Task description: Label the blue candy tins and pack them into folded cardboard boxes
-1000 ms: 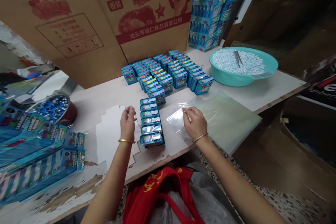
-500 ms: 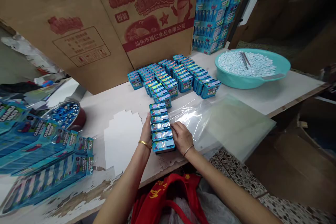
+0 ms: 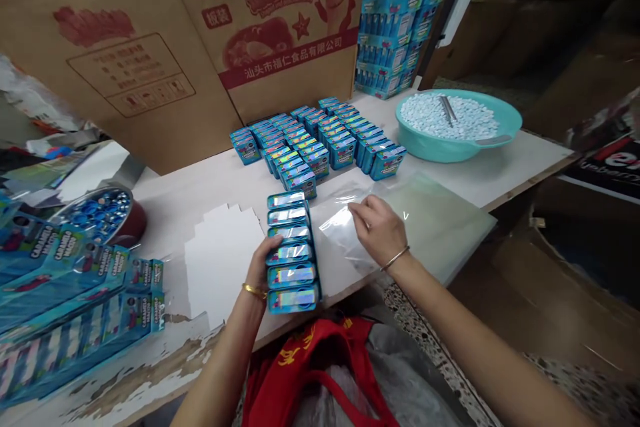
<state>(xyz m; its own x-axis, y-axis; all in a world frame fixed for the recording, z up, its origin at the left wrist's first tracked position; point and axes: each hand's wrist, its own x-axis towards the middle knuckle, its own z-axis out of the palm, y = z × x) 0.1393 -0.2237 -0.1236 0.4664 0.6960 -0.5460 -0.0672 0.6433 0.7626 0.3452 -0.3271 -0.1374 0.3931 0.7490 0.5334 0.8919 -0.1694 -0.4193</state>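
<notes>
My left hand is closed around the left side of a row of small blue candy tins, its thumb lying over the tops. The row stands packed together near the table's front edge, slightly tilted. To the right of it, my right hand pinches the edge of a clear plastic bag between thumb and fingers. Beneath that hand and beyond it lies a stack of clear plastic sheets or bags. Several rows of more blue tins stand behind on the table.
A turquoise basin of pale candies holds metal tongs. White cards lie at left, near a pot of blue pieces and wrapped blue packs. A large carton and stacked packs stand behind.
My right hand has left the tins and moved right and up to the clear plastic. My left hand has shifted its hold, and the row of tins now leans a little.
</notes>
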